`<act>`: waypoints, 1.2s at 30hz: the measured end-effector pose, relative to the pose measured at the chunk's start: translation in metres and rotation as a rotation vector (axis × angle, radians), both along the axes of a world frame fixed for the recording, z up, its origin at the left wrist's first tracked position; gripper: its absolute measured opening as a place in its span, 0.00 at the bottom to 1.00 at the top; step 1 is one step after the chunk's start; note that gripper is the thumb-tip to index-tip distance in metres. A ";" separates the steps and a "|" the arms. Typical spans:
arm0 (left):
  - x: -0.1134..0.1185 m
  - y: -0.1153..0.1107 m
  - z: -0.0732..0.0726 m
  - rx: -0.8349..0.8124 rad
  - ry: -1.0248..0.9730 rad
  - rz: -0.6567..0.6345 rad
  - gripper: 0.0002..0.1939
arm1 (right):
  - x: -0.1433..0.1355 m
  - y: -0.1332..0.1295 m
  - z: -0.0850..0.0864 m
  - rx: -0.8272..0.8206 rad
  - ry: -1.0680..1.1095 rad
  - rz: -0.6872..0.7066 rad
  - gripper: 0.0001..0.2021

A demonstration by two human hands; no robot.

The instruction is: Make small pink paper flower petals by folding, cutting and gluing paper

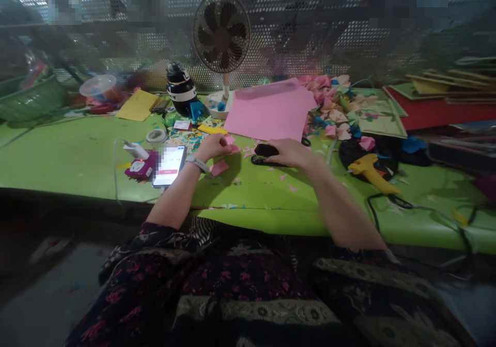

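Observation:
My left hand (214,148) is closed on a small piece of pink paper (233,148), pinched at the fingertips. Under its wrist side lies another pink paper square (219,168). To the right, my right hand (289,153) grips a black stapler (266,151) by its rear, jaws pointing left toward the paper. The two hands are apart. Small pink scraps (293,187) are scattered on the green table (248,197) around the stapler. Behind my hands lies a large pink sheet (267,111).
A phone (169,166), a purple power adapter (140,167) and a tape roll (156,136) are at left. A bottle (181,91) and a fan (222,31) stand behind. At right are folded paper pieces (333,101) and a yellow glue gun (372,174) with a trailing cord.

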State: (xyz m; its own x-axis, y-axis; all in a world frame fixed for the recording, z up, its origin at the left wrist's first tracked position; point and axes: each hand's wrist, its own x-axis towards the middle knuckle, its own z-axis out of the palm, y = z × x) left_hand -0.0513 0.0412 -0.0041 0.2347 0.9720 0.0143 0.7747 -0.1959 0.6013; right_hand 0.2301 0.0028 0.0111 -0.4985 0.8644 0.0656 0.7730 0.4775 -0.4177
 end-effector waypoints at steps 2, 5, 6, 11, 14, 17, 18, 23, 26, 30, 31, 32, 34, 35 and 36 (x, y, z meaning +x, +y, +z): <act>-0.001 -0.001 -0.001 -0.041 -0.093 0.012 0.12 | -0.001 -0.002 0.005 -0.025 -0.055 -0.031 0.19; -0.002 -0.002 0.002 -0.128 -0.338 0.023 0.14 | -0.003 -0.006 0.014 -0.012 -0.099 -0.056 0.21; -0.002 -0.004 0.004 -0.160 -0.440 0.006 0.16 | -0.005 -0.007 0.017 0.030 -0.067 -0.069 0.22; 0.007 -0.020 0.021 -0.294 -0.838 -0.242 0.24 | -0.016 -0.019 0.031 0.210 0.337 -0.143 0.25; 0.018 -0.033 0.028 -0.321 -0.881 -0.331 0.23 | -0.026 -0.025 0.030 0.125 0.411 -0.143 0.28; 0.025 -0.043 0.030 -0.301 -0.895 -0.360 0.22 | -0.033 -0.027 0.026 0.004 0.487 -0.086 0.29; 0.026 -0.044 0.030 -0.303 -0.899 -0.354 0.22 | -0.034 -0.027 0.024 -0.037 0.534 -0.070 0.29; 0.024 -0.044 0.027 -0.476 -0.798 -0.303 0.15 | -0.036 -0.027 0.023 -0.147 0.753 -0.096 0.25; 0.024 -0.043 0.025 -0.513 -0.812 -0.282 0.15 | -0.036 -0.028 0.024 -0.198 0.795 -0.099 0.23; 0.026 -0.045 0.026 -0.520 -0.850 -0.269 0.12 | -0.036 -0.028 0.025 -0.254 0.810 -0.105 0.20; 0.026 -0.045 0.026 -0.521 -0.857 -0.271 0.12 | -0.035 -0.028 0.025 -0.264 0.813 -0.106 0.20; 0.026 -0.045 0.026 -0.523 -0.862 -0.274 0.11 | -0.035 -0.028 0.025 -0.273 0.817 -0.107 0.20; 0.026 -0.046 0.026 -0.527 -0.860 -0.284 0.10 | -0.035 -0.027 0.025 -0.289 0.826 -0.110 0.20; 0.026 -0.045 0.026 -0.529 -0.857 -0.290 0.10 | -0.035 -0.027 0.025 -0.296 0.829 -0.116 0.20; 0.025 -0.045 0.026 -0.531 -0.855 -0.297 0.10 | -0.035 -0.027 0.025 -0.304 0.833 -0.124 0.20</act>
